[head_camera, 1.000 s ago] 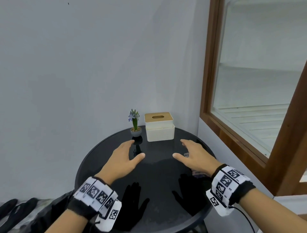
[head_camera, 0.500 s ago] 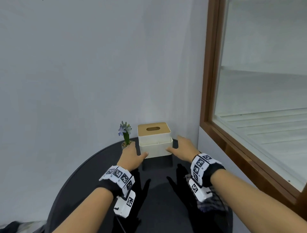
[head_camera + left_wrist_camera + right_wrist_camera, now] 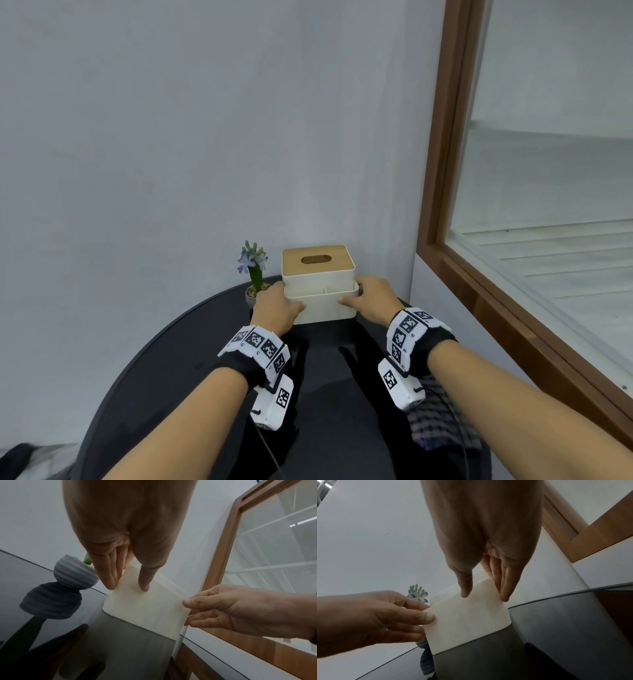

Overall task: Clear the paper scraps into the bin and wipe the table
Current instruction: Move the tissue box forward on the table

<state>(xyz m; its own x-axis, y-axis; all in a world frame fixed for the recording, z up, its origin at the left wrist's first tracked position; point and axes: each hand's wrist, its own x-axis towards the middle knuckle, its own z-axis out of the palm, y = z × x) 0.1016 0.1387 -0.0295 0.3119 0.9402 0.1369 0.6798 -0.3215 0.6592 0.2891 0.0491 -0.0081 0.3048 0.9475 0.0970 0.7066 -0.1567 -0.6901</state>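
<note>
A white tissue box (image 3: pixel 320 274) with a wooden lid stands at the back of the round black table (image 3: pixel 191 363), near the wall corner. My left hand (image 3: pixel 279 301) grips its left side, thumb on the front face. My right hand (image 3: pixel 366 296) grips the right side the same way. The left wrist view shows my left fingers (image 3: pixel 109 574) against the box's (image 3: pixel 145 608) left edge. In the right wrist view my right fingers (image 3: pixel 505 585) lie along the box's (image 3: pixel 467 618) right edge. A checked cloth (image 3: pixel 438 421) lies under my right forearm. No paper scraps are in view.
A small potted flower (image 3: pixel 255 274) stands just left of the box, close to my left hand. A grey wall runs behind the table. A wood-framed window (image 3: pixel 445 205) lies to the right. Dark fabric (image 3: pixel 30 459) sits at the lower left, off the table.
Both hands moved forward from above the table's middle to the tissue box and took hold of its two sides. The head view came closer to the box.
</note>
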